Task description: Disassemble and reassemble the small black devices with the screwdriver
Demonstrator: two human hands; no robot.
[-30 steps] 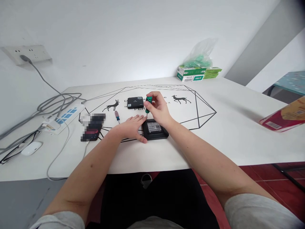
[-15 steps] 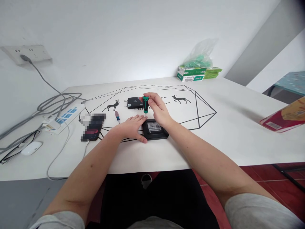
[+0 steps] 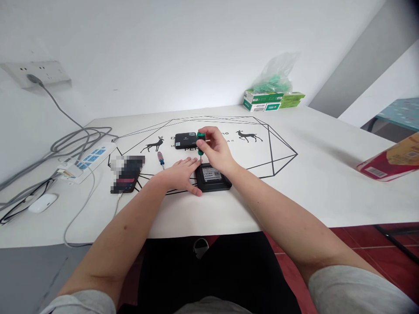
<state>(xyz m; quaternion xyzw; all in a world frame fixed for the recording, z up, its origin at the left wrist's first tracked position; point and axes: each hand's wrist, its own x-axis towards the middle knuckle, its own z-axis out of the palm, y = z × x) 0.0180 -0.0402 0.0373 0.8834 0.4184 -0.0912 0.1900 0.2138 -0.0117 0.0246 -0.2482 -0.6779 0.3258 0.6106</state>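
Observation:
A green-handled screwdriver [image 3: 200, 151] stands upright in my right hand [image 3: 216, 150], its handle pinched between thumb and fingers. Its shaft points down at the far left corner of a black rectangular device casing [image 3: 214, 189], which has a white label inside. The tip is too small to make out. My left hand [image 3: 183, 175] lies flat with fingers spread, touching the casing's left edge. Behind them rests a black flat case [image 3: 185, 141] with small stickers. Left of it lies a second screwdriver [image 3: 160, 159] with a red and blue handle.
On the left are a partly blurred phone [image 3: 129, 176], a power strip [image 3: 94, 159] with coiled grey cables, and a white earbud case [image 3: 43, 203]. Green and white boxes [image 3: 265, 101] bear a plastic bag at the back. A red and yellow package [image 3: 391, 161] stands at the right.
My right thumb and fingers have shifted around the screwdriver handle, with the thumb now across its front. More of the black case behind shows. My left hand has stayed in place.

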